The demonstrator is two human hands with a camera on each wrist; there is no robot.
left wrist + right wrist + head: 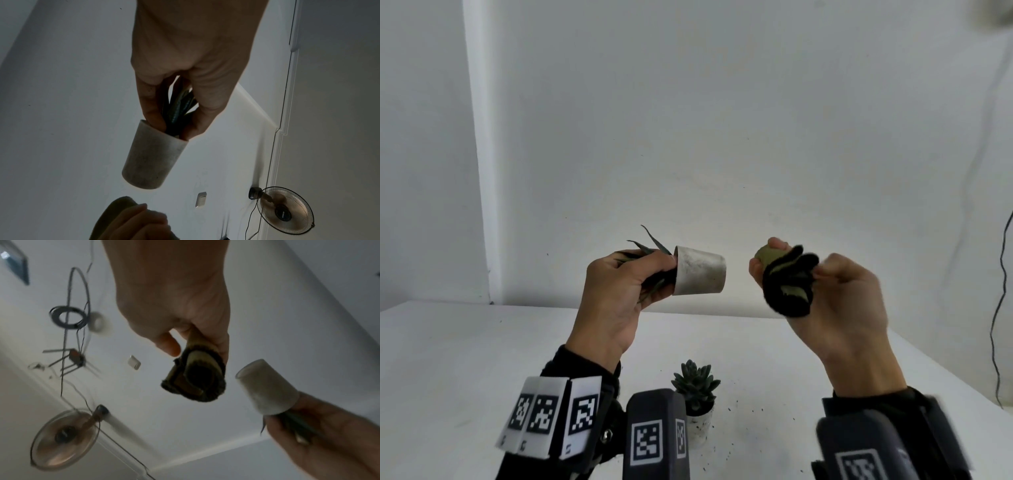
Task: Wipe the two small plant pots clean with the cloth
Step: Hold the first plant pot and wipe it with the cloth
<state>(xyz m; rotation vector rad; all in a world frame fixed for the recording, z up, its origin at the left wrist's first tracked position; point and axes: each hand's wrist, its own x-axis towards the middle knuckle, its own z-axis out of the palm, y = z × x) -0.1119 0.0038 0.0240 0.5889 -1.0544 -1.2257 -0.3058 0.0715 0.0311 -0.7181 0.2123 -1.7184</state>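
Note:
My left hand (619, 284) holds a small whitish pot (700, 275) sideways in the air, its base pointing right. Its fingers curl round the spiky green plant and touch the rim (162, 131). The pot (153, 155) looks dusty and smudged. My right hand (835, 291) grips a bunched cloth (789, 281), olive with a black edge, a short gap to the right of the pot's base. From the right wrist, the cloth (195, 379) hangs beside the pot (267, 389). A second small white pot (700, 425) with a succulent (695, 380) stands upright on the table below.
The white table (465, 359) meets a white wall at the back, and its right edge runs diagonally. Specks of soil (753, 411) are scattered near the standing pot. A black cable (1000, 308) hangs at the far right. A wall fan (285, 211) shows in the wrist views.

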